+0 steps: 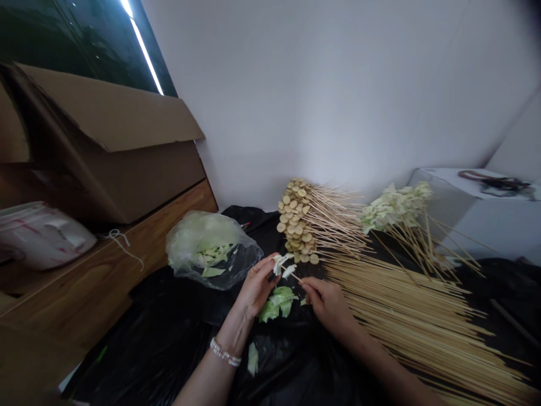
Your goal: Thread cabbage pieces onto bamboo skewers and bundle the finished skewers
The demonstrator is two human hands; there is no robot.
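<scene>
1. Fingers (267, 269) of the left hand (253, 287) curled close together, gripping pale cabbage pieces (281, 264) at the fingertips; a pearl bracelet (224, 352) at the wrist.
2. Fingertips (307, 288) of the right hand (328, 304) pressed together, pinching a thin bamboo skewer (298, 278), its far end at the cabbage between both hands.
3. Torn green cabbage leaves (276, 303) just below the hands, on a black plastic sheet (169, 321); more cabbage in a clear plastic bag (207, 248) to the left.
4. Long stack of bare skewers (406, 310) to the right; beyond it, skewers loaded with round tan slices (298, 223) and skewers topped with cabbage (395, 206). Cardboard box (110, 146) on a wooden ledge (114, 270) at far left.
5. Best judged as close-in work: a short pinch near the skewer's point, cabbage held firm and folded, for less bending and tearing.
6. Skewer's point lost among the cabbage, any piercing impossible to confirm. Left thumb hard to make out. Food in the round slices unclear. Skewer ends cut off at the lower right edge.
</scene>
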